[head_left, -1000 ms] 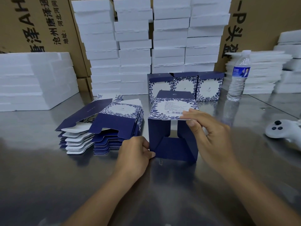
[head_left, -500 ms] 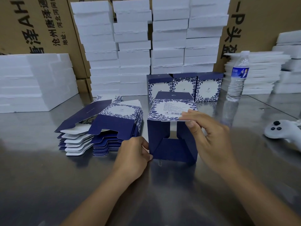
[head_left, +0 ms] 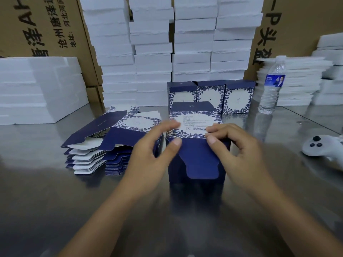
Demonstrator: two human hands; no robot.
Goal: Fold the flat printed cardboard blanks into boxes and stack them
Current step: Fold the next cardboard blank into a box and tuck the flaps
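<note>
Box (head_left: 194, 117) stands on the table (head_left: 55, 201), just in front of the row of three finished boxes (head_left: 239, 97) and beside the pile of flat blanks (head_left: 115, 143). Its end flap (head_left: 201, 160) hangs down over the side facing the person, tab at the bottom, not tucked.

Left hand (head_left: 148, 156) pinches the box's top front edge, thumb on the flap, fingers over the printed top. It's blurred, so exact contact is hard to call. Right hand (head_left: 239, 153) grips the other corner the same way, fingers curled, thumb on the crease.

Step, prob.: closing this end & tucking the tab.

What could go wrong:
- Tab misses its slot & buckles. Thin card creases easily, esp. if pushed in at an angle.
- Side flaps behind the end flap aren't visible. If they've sprung outward, the tab jams vs. them.
- Both hands sit at the top edge w/ nothing bracing the back. A firm push inward could slide the box into the finished boxes right behind & topple them.
- Too hard a pinch could dent the printed top.
- Left wrist is near the blanks. The pile is fanned & its top sheet partly lifted, so a brush could spill it.
- Water bottle (head_left: 271, 86) & white controller (head_left: 321, 147) lie well apart to the right, so little risk there.
</note>
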